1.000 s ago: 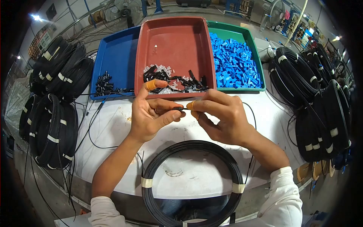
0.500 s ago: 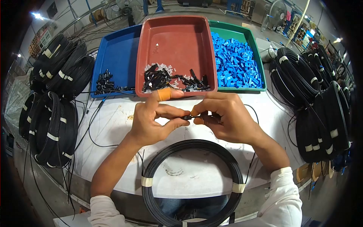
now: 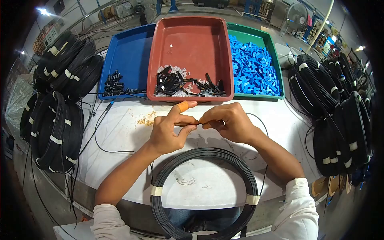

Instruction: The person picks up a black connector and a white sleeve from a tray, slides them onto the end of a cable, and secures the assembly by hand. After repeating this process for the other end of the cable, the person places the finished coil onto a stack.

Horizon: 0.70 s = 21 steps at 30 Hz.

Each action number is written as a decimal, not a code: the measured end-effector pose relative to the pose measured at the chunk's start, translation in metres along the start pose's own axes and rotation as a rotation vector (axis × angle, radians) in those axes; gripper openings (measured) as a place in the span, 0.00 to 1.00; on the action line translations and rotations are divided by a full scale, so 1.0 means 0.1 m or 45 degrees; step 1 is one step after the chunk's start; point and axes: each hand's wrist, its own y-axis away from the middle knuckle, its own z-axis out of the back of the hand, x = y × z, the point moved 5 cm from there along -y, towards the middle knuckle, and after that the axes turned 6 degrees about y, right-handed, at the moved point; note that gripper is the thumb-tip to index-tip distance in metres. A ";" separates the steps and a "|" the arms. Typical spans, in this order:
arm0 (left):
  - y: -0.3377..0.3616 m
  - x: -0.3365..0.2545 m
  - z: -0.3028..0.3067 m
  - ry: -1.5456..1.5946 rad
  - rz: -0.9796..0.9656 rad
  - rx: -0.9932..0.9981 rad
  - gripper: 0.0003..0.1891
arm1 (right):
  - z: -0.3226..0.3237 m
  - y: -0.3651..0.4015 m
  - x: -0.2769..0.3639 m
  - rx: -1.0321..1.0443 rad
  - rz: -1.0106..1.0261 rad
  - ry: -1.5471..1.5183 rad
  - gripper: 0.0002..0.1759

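Observation:
My left hand (image 3: 170, 130), with orange tape (image 3: 183, 106) round one finger, pinches a small black piece, probably a connector part, that the fingertips almost fully cover. Right against it, the fingers of my right hand (image 3: 232, 124) are closed on the end of a thin black cable (image 3: 262, 121). This cable loops out behind the right hand and runs down to the taped cable coil (image 3: 206, 151). The coil lies below both hands, over the table's front edge, with white tape (image 3: 252, 199) binding it.
Across the back stand a blue tray (image 3: 127, 52) with black parts, a red tray (image 3: 188, 44) with black and clear pieces, and a green tray (image 3: 277, 76) full of blue connectors. Cable coils are stacked at left (image 3: 60, 136) and right (image 3: 340, 136). A blue-tipped cable (image 3: 109, 107) lies on the table.
My hands have drawn closer together, and the black piece seen between them is now mostly covered by fingertips. The right hand has shifted left; the view has tilted slightly.

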 end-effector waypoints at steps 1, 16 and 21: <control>0.00 0.01 0.00 -0.008 0.003 -0.004 0.30 | -0.01 -0.01 -0.03 0.035 -0.034 -0.051 0.11; -0.96 0.58 -0.05 -0.047 -0.187 0.481 0.11 | -0.43 0.11 -0.16 0.105 -0.052 -0.045 0.11; -1.32 0.75 -0.66 -0.109 -0.237 0.718 0.12 | -0.48 0.13 -0.23 0.131 0.018 0.016 0.11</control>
